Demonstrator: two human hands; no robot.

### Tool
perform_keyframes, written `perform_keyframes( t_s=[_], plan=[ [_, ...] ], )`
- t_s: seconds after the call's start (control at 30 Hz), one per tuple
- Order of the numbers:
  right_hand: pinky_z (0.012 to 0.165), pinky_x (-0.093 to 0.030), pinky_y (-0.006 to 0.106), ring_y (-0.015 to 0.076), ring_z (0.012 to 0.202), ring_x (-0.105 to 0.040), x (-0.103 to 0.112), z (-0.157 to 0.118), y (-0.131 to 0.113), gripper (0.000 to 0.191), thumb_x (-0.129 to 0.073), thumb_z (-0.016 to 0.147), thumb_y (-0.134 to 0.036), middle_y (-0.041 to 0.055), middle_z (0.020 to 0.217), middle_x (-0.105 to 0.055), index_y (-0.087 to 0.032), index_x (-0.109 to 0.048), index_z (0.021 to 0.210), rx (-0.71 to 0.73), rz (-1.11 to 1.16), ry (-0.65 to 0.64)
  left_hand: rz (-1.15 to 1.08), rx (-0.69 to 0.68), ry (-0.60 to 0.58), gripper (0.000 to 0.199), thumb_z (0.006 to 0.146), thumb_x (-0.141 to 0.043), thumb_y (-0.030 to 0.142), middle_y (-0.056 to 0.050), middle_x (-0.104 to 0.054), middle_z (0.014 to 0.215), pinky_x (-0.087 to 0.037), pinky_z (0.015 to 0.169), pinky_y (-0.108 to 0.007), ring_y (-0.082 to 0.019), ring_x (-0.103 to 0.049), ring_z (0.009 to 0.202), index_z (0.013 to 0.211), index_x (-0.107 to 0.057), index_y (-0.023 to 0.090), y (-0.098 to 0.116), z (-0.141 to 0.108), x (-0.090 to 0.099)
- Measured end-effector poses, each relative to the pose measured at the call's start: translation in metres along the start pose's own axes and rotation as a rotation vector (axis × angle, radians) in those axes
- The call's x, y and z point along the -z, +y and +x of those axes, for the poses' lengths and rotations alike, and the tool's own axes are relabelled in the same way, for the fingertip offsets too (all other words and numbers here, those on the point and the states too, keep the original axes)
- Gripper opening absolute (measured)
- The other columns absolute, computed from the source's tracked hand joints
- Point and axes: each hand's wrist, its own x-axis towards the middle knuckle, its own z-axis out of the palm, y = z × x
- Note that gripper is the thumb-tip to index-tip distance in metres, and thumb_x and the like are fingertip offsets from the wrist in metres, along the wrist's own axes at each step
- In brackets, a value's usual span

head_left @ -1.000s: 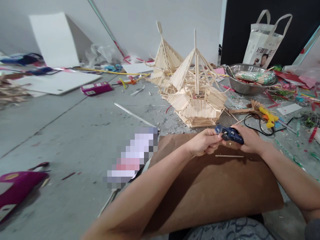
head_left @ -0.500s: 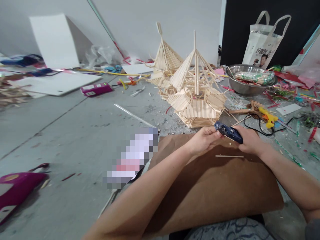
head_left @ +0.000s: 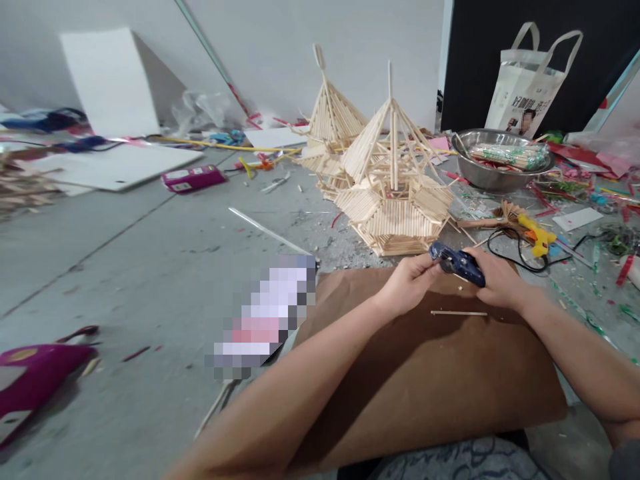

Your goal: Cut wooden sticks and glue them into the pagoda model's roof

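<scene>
Brown sheet [head_left: 465, 387] in front of you, loose stick [head_left: 459, 313] lying on it. Above its far edge, your right hand [head_left: 493, 277] has its grip clamped on the dark-blue tool [head_left: 463, 265] — your left hand [head_left: 407, 283] is at the tool's other end, can't tell what its grip holds. Beyond — stick model [head_left: 400, 219] on floor [head_left: 165, 267], then metal basin [head_left: 487, 177].

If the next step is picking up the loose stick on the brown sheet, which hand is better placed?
Probably the left hand: it is only at one end of the blue tool, though whether it pinches something is unclear. The right hand holds that tool. The loose stick lies near both.
</scene>
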Motion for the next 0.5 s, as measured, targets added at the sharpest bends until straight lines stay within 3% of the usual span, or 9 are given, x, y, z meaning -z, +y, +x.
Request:
perform_keyframes(
  t_s=[0.13,0.3,0.5],
  plan=[
    [0.077,-0.042,0.035,0.0245,0.091,-0.056,0.003,0.001,0.003,0.053,-0.053,0.065,-0.018,0.0125,0.104,-0.056,-0.015,-0.039,0.116,0.078,0.017,-0.007,-0.260,0.231,-0.159,0.040,0.066,-0.061,0.053,0.008,-0.030,0.040,-0.020,0.038,-0.016,-0.003,-0.023,0.038,0.060,-0.053,0.014,0.001,0.000,0.003],
    [0.081,-0.042,0.036,0.0249,0.096,-0.055,0.004,0.002,0.002,0.054,-0.054,0.065,-0.018,0.0132,0.107,-0.056,-0.015,-0.039,0.116,0.130,0.026,-0.025,-0.577,0.483,-0.354,0.038,0.061,-0.068,0.047,0.010,-0.023,0.041,-0.009,0.032,-0.015,-0.001,-0.014,0.034,0.062,-0.052,0.013,-0.003,0.000,0.007],
    [0.077,-0.044,0.035,0.0254,0.095,-0.057,0.002,0.001,0.002,0.048,-0.055,0.065,-0.021,0.0120,0.104,-0.059,-0.017,-0.045,0.112,0.082,0.039,-0.057,-0.649,0.538,-0.440,0.034,0.062,-0.069,0.043,0.010,-0.023,0.042,-0.009,0.030,-0.013,0.000,-0.013,0.033,0.065,-0.054,0.012,-0.002,0.001,0.012]
  ],
)
